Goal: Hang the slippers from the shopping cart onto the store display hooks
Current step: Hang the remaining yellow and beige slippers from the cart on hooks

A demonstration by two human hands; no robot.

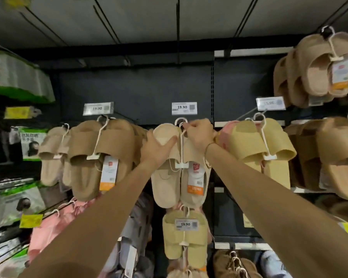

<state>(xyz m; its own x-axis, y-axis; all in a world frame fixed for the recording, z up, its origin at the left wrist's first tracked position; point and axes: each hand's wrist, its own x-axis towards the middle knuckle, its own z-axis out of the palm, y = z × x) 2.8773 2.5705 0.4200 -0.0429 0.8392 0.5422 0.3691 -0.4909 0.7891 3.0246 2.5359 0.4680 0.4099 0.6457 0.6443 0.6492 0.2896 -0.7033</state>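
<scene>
A pair of pale beige slippers (167, 181) on a white plastic hanger (181, 149) hangs at the middle display hook (180, 121), just under the 19.90 price tag (184, 108). My left hand (158, 146) grips the heel of the left slipper from the side, thumb across its sole. At the hanger's loop, right by the hook's tip, my right hand (200, 134) pinches the top of the hanger. The shopping cart is out of view.
Brown slippers (96, 155) hang on the hook to the left, yellow ones (263, 149) to the right, more tan pairs (317, 67) upper right. A yellow pair (184, 235) hangs below. Packaged goods (16, 81) fill the left shelves. A dark back panel (145, 91) lies behind the hooks.
</scene>
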